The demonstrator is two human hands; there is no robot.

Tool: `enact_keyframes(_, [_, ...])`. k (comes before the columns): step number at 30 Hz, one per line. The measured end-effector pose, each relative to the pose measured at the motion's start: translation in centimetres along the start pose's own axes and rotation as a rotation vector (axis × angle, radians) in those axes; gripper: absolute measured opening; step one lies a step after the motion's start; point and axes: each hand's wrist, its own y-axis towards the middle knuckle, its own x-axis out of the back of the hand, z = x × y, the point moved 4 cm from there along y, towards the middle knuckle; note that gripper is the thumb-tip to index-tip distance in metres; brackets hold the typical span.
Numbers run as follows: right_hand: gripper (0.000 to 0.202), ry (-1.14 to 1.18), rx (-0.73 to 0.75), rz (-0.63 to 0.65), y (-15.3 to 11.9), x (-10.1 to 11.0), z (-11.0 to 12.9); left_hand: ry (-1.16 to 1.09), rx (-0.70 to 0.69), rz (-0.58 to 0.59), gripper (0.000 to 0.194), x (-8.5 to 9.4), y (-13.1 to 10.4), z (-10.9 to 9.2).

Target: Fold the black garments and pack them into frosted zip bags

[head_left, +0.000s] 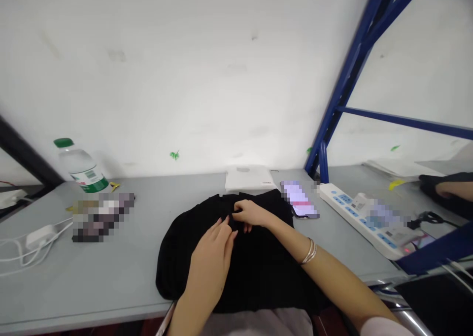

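A black garment [258, 272] lies bunched on the grey table and hangs toward its front edge. Near the garment's upper middle, my left hand [214, 252] pinches the black cloth with its fingertips. My right hand [249, 215] is closed on the same cloth just beside it, thumb and forefinger pressed together. Both hands nearly touch. What lies between the fingertips is dark and hard to tell apart from the fabric.
A clear bottle with a green cap [83, 168] stands at the back left, near a white charger [41, 236] with cables. Behind the garment lies a white packet [249, 177]. A lit phone [298, 199] and a white power strip [358, 222] lie right, beside a blue metal frame [343, 84].
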Motion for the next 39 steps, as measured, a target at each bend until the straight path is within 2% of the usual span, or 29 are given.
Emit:
enact_keyframes(3, [0.021, 0.053, -0.016, 0.0, 0.1, 0.0, -0.3, 0.039, -0.042, -0.019, 0.023, -1.0, -0.8, -0.5])
enact_keyframes(7, [0.02, 0.119, -0.031, 0.007, 0.1, 0.0, -0.5, 0.091, -0.011, -0.028, 0.016, -1.7, -1.0, -0.6])
enact_keyframes(11, [0.017, 0.19, -0.053, 0.042, 0.2, 0.3, -0.8, 0.132, -0.014, -0.038, 0.024, -2.2, -1.1, -0.9])
enact_keyframes(15, [0.062, 0.335, -0.11, 0.094, 0.2, 0.8, -1.2, 0.164, -0.057, 0.002, 0.035, -2.5, -1.3, -1.5])
enact_keyframes(20, [0.06, 0.287, -0.026, 0.081, -0.4, 1.0, -0.5, 0.255, -0.164, 0.071, 0.044, -3.0, -1.9, -2.0])
enact_keyframes(23, [0.061, 0.316, -0.027, 0.076, -0.8, 1.0, -0.5, 0.277, -0.226, 0.11, 0.05, -3.2, -2.3, -2.0])
enact_keyframes(26, [0.061, 0.416, -0.062, 0.091, -0.8, 1.1, -0.9, 0.206, -0.249, 0.2, 0.051, -2.3, -2.2, -2.1])
enact_keyframes(28, [0.055, 0.48, -0.077, 0.123, -0.7, 1.2, -1.2, 0.059, -0.211, 0.305, 0.04, -0.9, -1.5, -2.2])
enact_keyframes(30, [0.043, 0.525, -0.085, 0.181, -0.6, 1.3, -1.3, -0.145, -0.11, 0.386, 0.026, 0.9, 0.0, -1.8])
enact_keyframes(32, [0.031, 0.586, -0.08, 0.221, -0.7, 1.6, -1.2, -0.314, 0.041, 0.356, 0.021, 2.5, 2.1, -0.4])
enact_keyframes(34, [0.025, 0.678, -0.066, 0.207, -1.0, 2.5, -1.1, -0.34, 0.106, 0.268, 0.021, 3.2, 4.6, 1.8])
enact_keyframes(36, [0.023, 0.801, -0.026, 0.13, -1.4, 4.0, -1.0, -0.179, 0.043, 0.185, 0.021, 2.6, 7.3, 4.3])
enact_keyframes(37, [0.023, 0.864, 0.003, 0.079, -1.6, 4.9, -1.1, -0.062, -0.02, 0.192, 0.023, 1.7, 8.5, 5.4])
enact_keyframes(39, [0.021, 0.993, 0.08, -0.038, -2.0, 6.9, -1.4, -0.002, -0.05, 0.194, 0.026, -0.5, 10.6, 7.6])
